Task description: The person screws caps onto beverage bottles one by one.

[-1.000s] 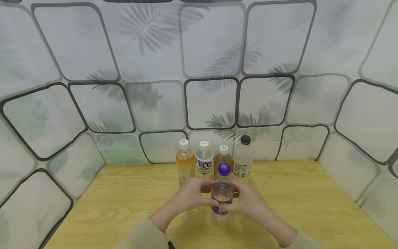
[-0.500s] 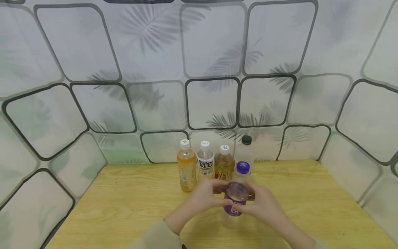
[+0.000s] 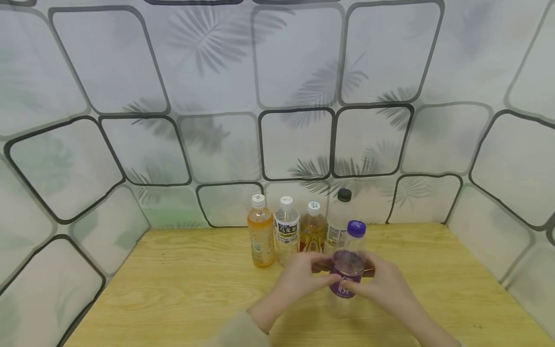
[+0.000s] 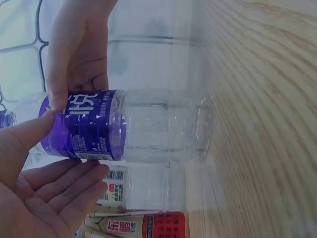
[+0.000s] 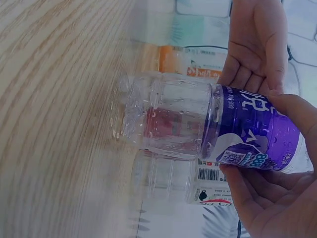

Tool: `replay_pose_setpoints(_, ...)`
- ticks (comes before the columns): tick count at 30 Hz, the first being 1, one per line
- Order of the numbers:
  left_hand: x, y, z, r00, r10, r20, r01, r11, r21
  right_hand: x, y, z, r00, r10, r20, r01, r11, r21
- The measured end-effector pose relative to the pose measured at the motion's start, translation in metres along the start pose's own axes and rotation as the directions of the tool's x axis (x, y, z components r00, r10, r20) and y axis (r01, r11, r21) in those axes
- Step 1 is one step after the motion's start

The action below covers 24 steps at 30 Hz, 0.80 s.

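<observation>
Both hands grip a clear plastic bottle (image 3: 348, 264) with a purple label and a purple cap. My left hand (image 3: 303, 277) holds it from the left and my right hand (image 3: 387, 284) from the right. The thumbs meet on the near side of the label (image 4: 84, 131), while fingers curl toward the far side. Upright in the head view, the bottle has its clear base (image 5: 130, 106) close over the wooden table. Behind it, partly covered, stands a black-capped bottle (image 3: 341, 212).
Left of the black-capped bottle, a row holds an orange-drink bottle (image 3: 261, 236), a clear bottle with a white-and-dark label (image 3: 287, 229) and an amber-drink bottle (image 3: 313, 231). A patterned curtain (image 3: 295, 144) rises behind the wooden table (image 3: 182, 294).
Both hands have carried the purple-capped bottle to the right, from in front of the amber-drink bottle to in front of the black-capped one. The row behind has stayed in place.
</observation>
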State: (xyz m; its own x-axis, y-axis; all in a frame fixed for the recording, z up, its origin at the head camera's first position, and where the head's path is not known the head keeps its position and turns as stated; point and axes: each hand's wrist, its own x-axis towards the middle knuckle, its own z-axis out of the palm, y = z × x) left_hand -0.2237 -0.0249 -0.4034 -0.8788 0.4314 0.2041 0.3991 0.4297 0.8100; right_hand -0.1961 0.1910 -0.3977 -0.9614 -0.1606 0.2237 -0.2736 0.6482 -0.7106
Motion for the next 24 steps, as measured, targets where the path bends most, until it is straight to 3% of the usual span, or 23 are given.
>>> replay_pose_setpoints(14, 0.014, 0.005, 0.02, 0.999, 0.029, -0.045, -0.024, 0.994, 0.109, 0.006, 0.015, -0.016, 0.989, 0.148, -0.017, -0.148, 0.989, -0.001)
replay_pose_setpoints(24, 0.023, 0.003, 0.029, 0.999, 0.037, -0.037, -0.031, 0.991, 0.131, 0.014, 0.024, -0.027, 0.99, 0.127, -0.057, -0.129, 0.991, -0.026)
